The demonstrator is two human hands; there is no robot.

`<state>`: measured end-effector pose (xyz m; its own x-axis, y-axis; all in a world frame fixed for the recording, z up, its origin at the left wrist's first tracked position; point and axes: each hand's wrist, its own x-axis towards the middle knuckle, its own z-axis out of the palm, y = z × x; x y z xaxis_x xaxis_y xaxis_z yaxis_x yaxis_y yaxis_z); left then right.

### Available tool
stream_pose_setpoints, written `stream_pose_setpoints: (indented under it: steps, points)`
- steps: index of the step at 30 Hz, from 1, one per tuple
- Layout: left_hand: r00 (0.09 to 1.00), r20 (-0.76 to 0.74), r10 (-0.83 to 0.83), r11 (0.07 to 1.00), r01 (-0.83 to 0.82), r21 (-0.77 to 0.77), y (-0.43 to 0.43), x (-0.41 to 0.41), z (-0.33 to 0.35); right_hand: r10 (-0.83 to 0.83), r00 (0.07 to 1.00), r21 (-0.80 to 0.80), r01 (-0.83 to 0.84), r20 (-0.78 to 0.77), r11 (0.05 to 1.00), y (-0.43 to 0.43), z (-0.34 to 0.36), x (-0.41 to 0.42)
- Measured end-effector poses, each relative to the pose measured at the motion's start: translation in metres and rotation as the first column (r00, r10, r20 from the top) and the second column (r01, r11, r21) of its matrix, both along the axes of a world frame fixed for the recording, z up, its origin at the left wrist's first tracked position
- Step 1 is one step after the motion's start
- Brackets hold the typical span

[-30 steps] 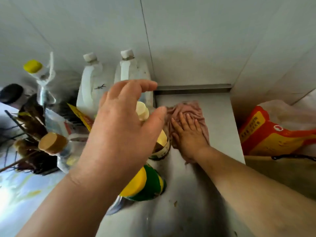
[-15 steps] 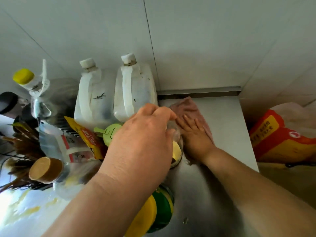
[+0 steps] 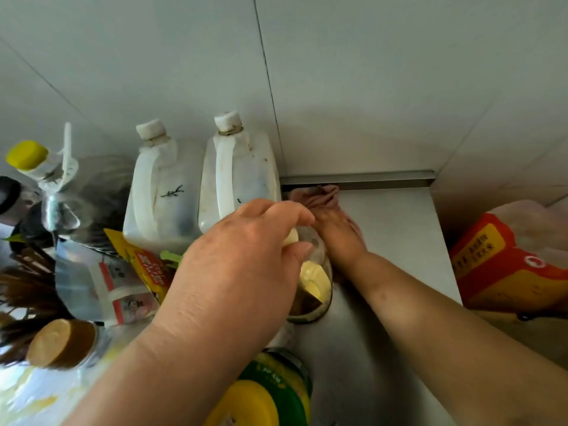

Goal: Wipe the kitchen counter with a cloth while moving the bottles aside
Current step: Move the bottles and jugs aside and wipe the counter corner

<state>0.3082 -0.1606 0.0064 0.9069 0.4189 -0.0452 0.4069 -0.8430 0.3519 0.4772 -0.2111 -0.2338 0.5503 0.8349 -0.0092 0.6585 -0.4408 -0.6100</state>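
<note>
Nearer the back edge of the surface (image 3: pixel 396 241) than before, the cloth (image 3: pixel 322 195) lies under the flat right hand (image 3: pixel 339 238), so the left hand (image 3: pixel 242 265), fingers (image 3: pixel 289 212) curled round the cap of the small bottle (image 3: pixel 313 284), should lift it upright and aside.

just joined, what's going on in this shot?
A person is wiping a steel counter. The right hand presses a pink cloth flat into the back corner, beside two white jugs that stand against the wall. The left hand grips the top of a small yellow-capped bottle right next to the cloth, apparently to move it aside. Whether it has left the counter is unclear. An orange bag sits off to the right.
</note>
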Motion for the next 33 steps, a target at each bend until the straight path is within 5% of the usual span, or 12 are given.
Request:
stream_pose_setpoints:
  steps: [3, 5, 9, 13, 18, 23, 26, 29, 33]
  points:
    - [1.0, 0.008, -0.022, 1.0, 0.022, 0.009, -0.001, 0.0, 0.001, -0.262, 0.963, 0.102, 0.267, -0.064, 0.958, 0.021, 0.014, 0.025]
    - [1.0, 0.012, -0.025, 0.999, 0.025, 0.027, -0.001, 0.003, 0.001, -0.339, 0.935, 0.226, 0.309, 0.107, 0.924, 0.039, 0.023, 0.03]
    - [1.0, -0.001, -0.025, 0.998, 0.025, 0.056, -0.002, 0.009, 0.001, 0.098, 0.958, -0.128, -0.065, 0.269, 0.99, 0.048, 0.008, 0.028]
    - [1.0, -0.013, -0.021, 0.996, 0.022, 0.088, -0.005, 0.015, 0.001, 0.113, 0.919, -0.211, -0.033, 0.378, 0.977, 0.026, -0.01, 0.045]
    - [0.999, -0.037, -0.016, 0.998, 0.018, 0.066, -0.004, 0.013, 0.0, -0.226, 0.887, -0.155, 0.309, 0.404, 0.938, -0.055, -0.023, 0.069]
    - [0.999, -0.041, -0.035, 0.998, 0.038, 0.057, -0.007, 0.004, -0.001, -0.594, 0.708, -0.262, 0.7, 0.382, 0.665, -0.098, -0.019, 0.09]
    - [0.999, -0.022, -0.046, 0.997, 0.047, 0.059, -0.009, 0.0, -0.005, -0.736, 0.651, -0.249, 0.756, 0.187, 0.605, -0.064, -0.014, 0.068]
    - [0.999, -0.01, -0.036, 0.998, 0.036, 0.051, -0.009, -0.003, -0.007, -0.603, 0.786, -0.216, 0.617, 0.135, 0.756, -0.034, -0.013, 0.031]
    - [1.0, -0.006, -0.008, 1.0, 0.008, 0.027, -0.011, -0.004, -0.007, -0.128, 0.988, -0.139, 0.139, 0.086, 0.981, -0.033, -0.002, -0.021]
